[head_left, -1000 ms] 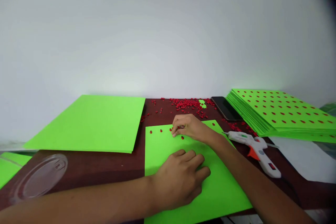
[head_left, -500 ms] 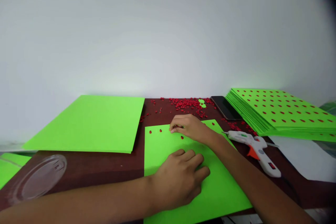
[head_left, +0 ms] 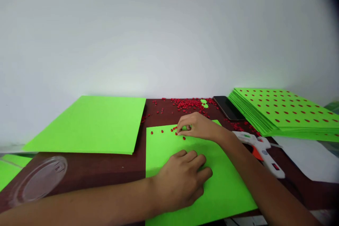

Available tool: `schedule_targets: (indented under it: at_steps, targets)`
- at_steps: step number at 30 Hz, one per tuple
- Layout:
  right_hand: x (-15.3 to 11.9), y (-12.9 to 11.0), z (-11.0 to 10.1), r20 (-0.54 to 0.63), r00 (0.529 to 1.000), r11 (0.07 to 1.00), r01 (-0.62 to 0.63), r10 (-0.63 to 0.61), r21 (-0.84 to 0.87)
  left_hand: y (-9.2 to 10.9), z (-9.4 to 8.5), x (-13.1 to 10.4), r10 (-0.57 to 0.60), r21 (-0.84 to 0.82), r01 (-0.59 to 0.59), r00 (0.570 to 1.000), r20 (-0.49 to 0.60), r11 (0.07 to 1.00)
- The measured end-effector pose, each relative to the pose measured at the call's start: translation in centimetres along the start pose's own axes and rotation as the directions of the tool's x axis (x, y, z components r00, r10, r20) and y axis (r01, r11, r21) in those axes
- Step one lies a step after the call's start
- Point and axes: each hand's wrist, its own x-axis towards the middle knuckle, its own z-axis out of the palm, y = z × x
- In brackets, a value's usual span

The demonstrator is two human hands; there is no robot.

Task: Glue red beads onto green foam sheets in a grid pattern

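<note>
A bright green sheet lies in front of me, with small red drop-shaped pieces in a row along its far edge, such as the red piece at the left. My right hand is over that far edge, thumb and forefinger pinched at a red drop-shaped piece at the sheet's surface. Other red pieces lie just beside these fingertips. Nearer to me, my left hand rests on the sheet, its fingers curled in; what is under them, if anything, is hidden.
Left is a stack of plain green sheets; right, a stack of red-dotted green sheets. Loose red pieces and a phone lie at the back. A white glue gun lies right, partly behind my right forearm. A clear lid is at left.
My right hand has shifted slightly to the right along the far edge, uncovering a red piece on the sheet. My left hand has stayed in place.
</note>
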Motion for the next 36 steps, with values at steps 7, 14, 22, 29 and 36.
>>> schedule_targets:
  at_steps: [7,14,22,29,36]
  targets:
    - [0.0,0.1,0.6,-0.003,0.997,0.994,-0.076,0.076,-0.080,0.0,0.0,0.0,0.002,0.000,-0.002,1.000,-0.003,1.000]
    - [0.1,-0.3,0.7,0.013,0.995,0.995,-0.100,0.099,0.024,0.1,0.0,0.0,0.001,-0.009,-0.001,1.000,-0.006,1.000]
    - [0.3,-1.1,0.5,0.059,0.998,0.991,-0.029,0.021,0.132,0.1,-0.1,0.0,-0.004,-0.002,0.004,1.000,0.004,1.000]
    - [0.4,-0.8,1.1,0.075,0.997,0.986,-0.040,0.028,0.163,0.0,0.1,0.0,0.002,-0.006,-0.002,1.000,-0.001,1.000]
    - [0.2,-1.4,0.5,0.065,0.998,0.987,-0.031,0.020,0.160,0.1,0.1,0.0,-0.002,0.005,0.002,1.000,-0.006,1.000]
